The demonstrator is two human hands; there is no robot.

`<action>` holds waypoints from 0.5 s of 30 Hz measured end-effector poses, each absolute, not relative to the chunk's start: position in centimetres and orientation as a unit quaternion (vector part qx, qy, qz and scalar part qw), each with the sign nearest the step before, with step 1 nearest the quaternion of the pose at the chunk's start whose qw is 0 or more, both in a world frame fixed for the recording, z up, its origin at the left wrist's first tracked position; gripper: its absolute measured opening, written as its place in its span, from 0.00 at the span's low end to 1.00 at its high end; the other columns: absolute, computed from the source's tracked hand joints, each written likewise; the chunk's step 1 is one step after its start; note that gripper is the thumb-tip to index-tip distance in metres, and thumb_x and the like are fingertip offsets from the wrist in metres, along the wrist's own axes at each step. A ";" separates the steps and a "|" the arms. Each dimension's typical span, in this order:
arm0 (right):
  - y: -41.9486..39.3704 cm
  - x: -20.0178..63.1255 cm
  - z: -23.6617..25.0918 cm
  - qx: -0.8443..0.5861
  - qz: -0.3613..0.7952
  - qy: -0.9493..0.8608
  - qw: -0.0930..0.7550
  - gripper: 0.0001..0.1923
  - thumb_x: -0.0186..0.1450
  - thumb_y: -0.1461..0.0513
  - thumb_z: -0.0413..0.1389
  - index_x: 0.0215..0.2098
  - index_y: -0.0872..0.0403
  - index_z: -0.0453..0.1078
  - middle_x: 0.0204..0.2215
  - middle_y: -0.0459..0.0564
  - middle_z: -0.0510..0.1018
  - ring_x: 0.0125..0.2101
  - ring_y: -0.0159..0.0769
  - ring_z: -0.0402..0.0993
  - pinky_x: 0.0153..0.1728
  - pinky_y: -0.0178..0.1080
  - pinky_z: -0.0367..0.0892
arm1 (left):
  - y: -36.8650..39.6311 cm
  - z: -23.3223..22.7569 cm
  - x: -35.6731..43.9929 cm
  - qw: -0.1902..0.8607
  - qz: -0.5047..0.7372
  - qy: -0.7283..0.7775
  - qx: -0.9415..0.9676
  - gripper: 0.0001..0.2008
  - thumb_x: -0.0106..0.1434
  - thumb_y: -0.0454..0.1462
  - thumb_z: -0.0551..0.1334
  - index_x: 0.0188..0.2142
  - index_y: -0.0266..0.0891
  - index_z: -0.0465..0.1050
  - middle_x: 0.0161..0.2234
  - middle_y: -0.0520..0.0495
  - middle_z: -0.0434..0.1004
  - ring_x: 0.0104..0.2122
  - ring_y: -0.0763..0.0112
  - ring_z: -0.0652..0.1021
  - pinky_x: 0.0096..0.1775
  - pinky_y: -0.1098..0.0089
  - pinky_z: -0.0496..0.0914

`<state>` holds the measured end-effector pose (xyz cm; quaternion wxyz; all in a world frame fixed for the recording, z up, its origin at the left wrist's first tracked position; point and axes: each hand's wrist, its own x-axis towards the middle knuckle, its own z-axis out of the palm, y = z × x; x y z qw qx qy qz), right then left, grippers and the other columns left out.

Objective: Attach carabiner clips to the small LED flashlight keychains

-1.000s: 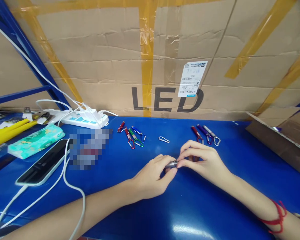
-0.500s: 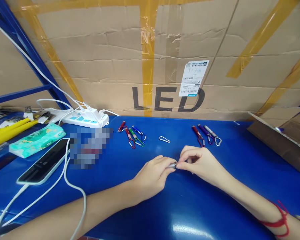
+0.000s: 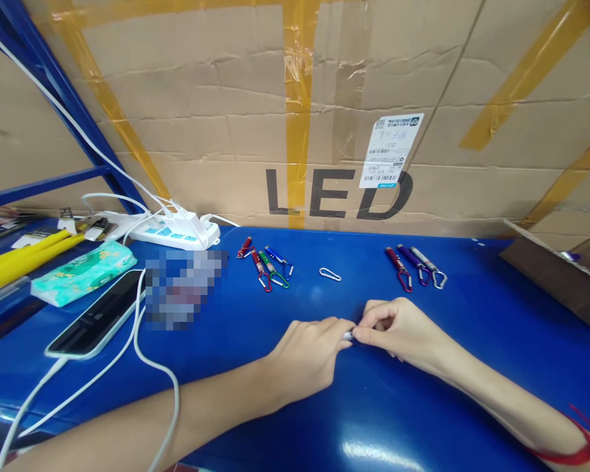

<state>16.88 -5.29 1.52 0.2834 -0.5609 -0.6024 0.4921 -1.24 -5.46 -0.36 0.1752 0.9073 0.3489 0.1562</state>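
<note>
Between my two hands, low over the blue tabletop, sits a small silver metal piece, of which only a short glint shows; my fingers cover the rest, so its full shape cannot be made out. My left hand curls around its near end with the fingertips closed on it. My right hand meets it from the other side, thumb and forefinger pinched on the tip, the remaining fingers folded under. Beyond my hands lies a loose silver clip. To its left is a cluster of keychain lights, red, green and blue; to its right are three more lights, red, purple and silver, each with a clip. Further left are a blurred patch, a phone on a white cable, a green tissue pack and a power strip. A taped cardboard box printed "LED" walls off the back. My right forearm is cut off at the frame's corner.
</note>
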 end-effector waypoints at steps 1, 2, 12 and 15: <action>-5.3 17.0 1.4 -0.561 0.483 -0.610 0.282 0.15 0.45 0.55 0.65 0.17 0.59 0.71 0.20 0.44 0.65 0.13 0.20 0.56 0.13 0.28 0.51 | -5.4 -0.4 -1.3 0.177 0.158 0.350 0.906 0.10 0.66 0.33 0.48 0.44 0.41 0.63 0.38 0.51 0.74 0.36 0.67 0.76 0.31 0.72 0.64; -5.2 17.1 1.3 -0.559 0.474 -0.619 0.281 0.15 0.46 0.55 0.65 0.18 0.59 0.72 0.20 0.44 0.65 0.14 0.20 0.56 0.13 0.28 0.51 | -5.4 -0.3 -1.3 0.178 0.161 0.353 0.904 0.09 0.66 0.33 0.49 0.44 0.42 0.63 0.39 0.52 0.74 0.36 0.67 0.76 0.31 0.72 0.64; -4.8 17.3 1.7 -0.544 0.435 -0.666 0.268 0.19 0.54 0.51 0.58 0.21 0.60 0.73 0.20 0.45 0.65 0.16 0.21 0.57 0.16 0.29 0.52 | -4.9 -0.1 -1.3 0.220 0.191 0.399 0.869 0.12 0.63 0.36 0.53 0.47 0.45 0.61 0.30 0.56 0.75 0.25 0.70 0.75 0.27 0.73 0.60; -4.7 17.4 1.6 -0.543 0.428 -0.669 0.273 0.19 0.53 0.51 0.59 0.20 0.60 0.72 0.19 0.45 0.65 0.15 0.22 0.58 0.16 0.29 0.53 | -4.9 -0.1 -1.2 0.237 0.205 0.399 0.861 0.10 0.63 0.37 0.53 0.44 0.44 0.63 0.30 0.55 0.75 0.24 0.71 0.74 0.27 0.74 0.60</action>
